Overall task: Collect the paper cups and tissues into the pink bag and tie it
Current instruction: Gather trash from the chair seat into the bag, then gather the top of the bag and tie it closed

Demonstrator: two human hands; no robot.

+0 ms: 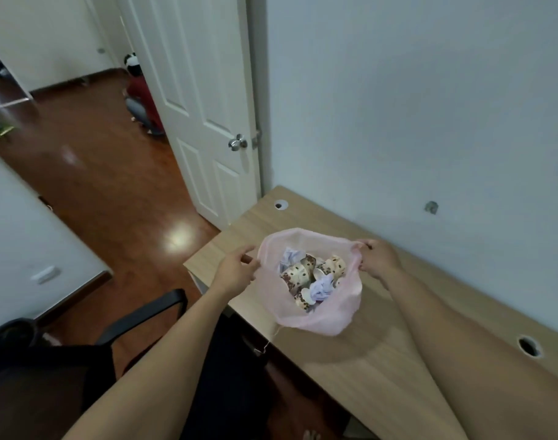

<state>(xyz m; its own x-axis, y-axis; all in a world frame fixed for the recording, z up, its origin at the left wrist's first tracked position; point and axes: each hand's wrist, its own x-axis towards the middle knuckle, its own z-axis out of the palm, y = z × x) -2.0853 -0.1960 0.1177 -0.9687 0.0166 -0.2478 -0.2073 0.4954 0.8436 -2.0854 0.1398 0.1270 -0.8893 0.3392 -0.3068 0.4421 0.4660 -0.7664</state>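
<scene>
A thin pink bag (322,319) sits on the wooden desk (398,360) with its mouth held wide. Inside lie several crumpled paper cups (298,274) with a brown dotted print and white tissues (322,287). My left hand (236,271) pinches the bag's left rim. On the opposite side, my right hand (377,257) pinches the right rim. Both forearms reach in from the bottom of the view.
The desk stands against a pale wall, with cable holes (281,204) at the back and at the right (529,346). A black office chair (144,315) is at the desk's left. A white door (208,115) stands ajar; a person (141,93) crouches beyond it on the wooden floor.
</scene>
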